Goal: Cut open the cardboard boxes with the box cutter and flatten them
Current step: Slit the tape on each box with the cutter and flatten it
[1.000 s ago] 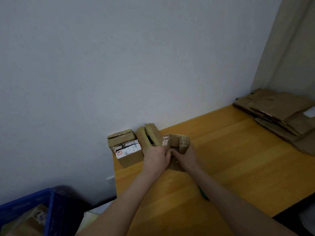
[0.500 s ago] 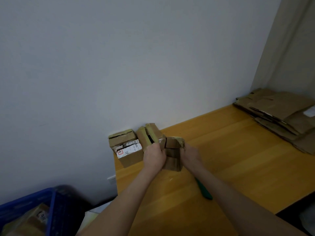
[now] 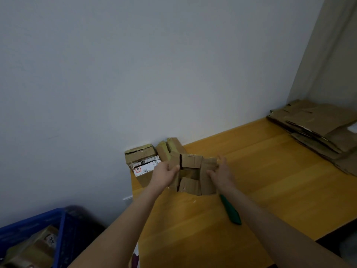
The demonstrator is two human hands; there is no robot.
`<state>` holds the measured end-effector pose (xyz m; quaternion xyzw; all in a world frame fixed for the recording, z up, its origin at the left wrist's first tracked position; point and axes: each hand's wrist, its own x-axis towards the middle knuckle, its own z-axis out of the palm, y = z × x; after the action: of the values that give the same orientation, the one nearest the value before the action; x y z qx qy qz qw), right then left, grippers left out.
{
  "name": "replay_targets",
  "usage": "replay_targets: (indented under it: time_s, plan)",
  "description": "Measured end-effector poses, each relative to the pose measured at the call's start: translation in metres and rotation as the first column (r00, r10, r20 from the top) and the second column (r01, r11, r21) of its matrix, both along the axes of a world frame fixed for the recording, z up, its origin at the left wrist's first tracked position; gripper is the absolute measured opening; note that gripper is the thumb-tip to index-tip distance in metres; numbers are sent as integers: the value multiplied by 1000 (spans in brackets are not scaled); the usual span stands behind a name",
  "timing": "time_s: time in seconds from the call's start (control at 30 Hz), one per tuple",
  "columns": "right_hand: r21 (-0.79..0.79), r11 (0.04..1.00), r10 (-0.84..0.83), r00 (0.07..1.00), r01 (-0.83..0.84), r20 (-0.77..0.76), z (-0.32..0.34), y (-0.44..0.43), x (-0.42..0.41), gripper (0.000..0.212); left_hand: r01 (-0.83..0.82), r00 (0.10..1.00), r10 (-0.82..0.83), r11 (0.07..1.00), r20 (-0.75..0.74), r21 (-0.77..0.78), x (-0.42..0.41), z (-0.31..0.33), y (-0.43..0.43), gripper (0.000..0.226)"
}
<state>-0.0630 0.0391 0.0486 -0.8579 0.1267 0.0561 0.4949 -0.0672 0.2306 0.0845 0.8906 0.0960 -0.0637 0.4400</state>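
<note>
We hold the small brown cardboard box [image 3: 190, 176] with both hands, just above the near left part of the yellow wooden counter [image 3: 270, 171]. Its flaps are spread outward and we look into its square inside. The left hand [image 3: 164, 176] has a closed grip on the left flap, with the thumb on the front. The right hand [image 3: 222, 175] grips the right flap, thumb on the front and one finger pointing up behind the edge.

The green box cutter [image 3: 231, 213] lies on the counter near the box, just beside our right forearm, which covers its far end.

Behind the held box, two more boxes stand against the grey wall [image 3: 135, 74]: a brown box with a white label [image 3: 142, 163] and a brown box with yellowish tape [image 3: 171, 148], tilted and partly hidden by the held box. A pile of flattened brown cardboard [image 3: 318, 128] lies at the far right end of the counter, well apart from the hands. Below the counter at the left, a blue plastic crate [image 3: 59, 215] contains more cardboard.
</note>
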Motion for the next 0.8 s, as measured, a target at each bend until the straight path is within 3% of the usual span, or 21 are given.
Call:
replay_targets:
  time_s: [0.03, 0.1, 0.17, 0.2, 0.33, 0.43, 0.5, 0.57, 0.67, 0.73, 0.8]
  plan:
    - [-266, 962, 81, 994, -59, 75, 4, 0, 0, 75, 46, 999, -48, 992, 16, 116, 0, 2, -5, 30]
    - [-634, 757, 301, 945, -155, 129, 11, 1, 1, 77, 102, 991, -122, 953, 52, 287, 2, 6, -17, 39]
    - [-768, 603, 421, 904, -216, 76, 12, 1, 3, 77, 140, 981, -180, 913, 70, 382, 6, 11, -26, 44]
    - [-788, 577, 420, 906, -215, 61, 12, 0, 3, 79, 166, 974, -215, 897, 74, 410, 7, 13, -29, 45]
    - [-781, 609, 382, 914, -136, 139, 14, -3, 3, 56, 253, 938, -336, 836, 89, 487, 7, 18, -33, 46]
    - [-717, 670, 428, 889, -194, 160, 13, -7, 1, 31, 251, 932, -351, 806, 92, 535, 12, 16, -27, 44]
    - [-532, 807, 375, 919, -258, 123, 15, -8, 2, 33, 253, 934, -350, 796, 77, 550, 15, 13, -21, 41]
    - [-315, 920, 286, 949, -232, 134, 15, -6, 3, 35, 204, 953, -288, 843, 96, 498, 15, 11, -17, 39]
    - [-265, 955, 198, 955, -137, 220, 12, 0, 1, 35, -64, 973, 4, 965, 229, 254, 11, 5, -13, 38]
    - [-236, 969, 135, 952, -69, 276, 8, 3, -1, 35, -197, 969, 196, 980, 154, -7, 8, -4, -12, 70]
    - [-197, 980, 106, 940, -43, 324, 5, 6, -2, 29, -296, 951, 309, 920, 7, -258, 2, -14, -14, 92]
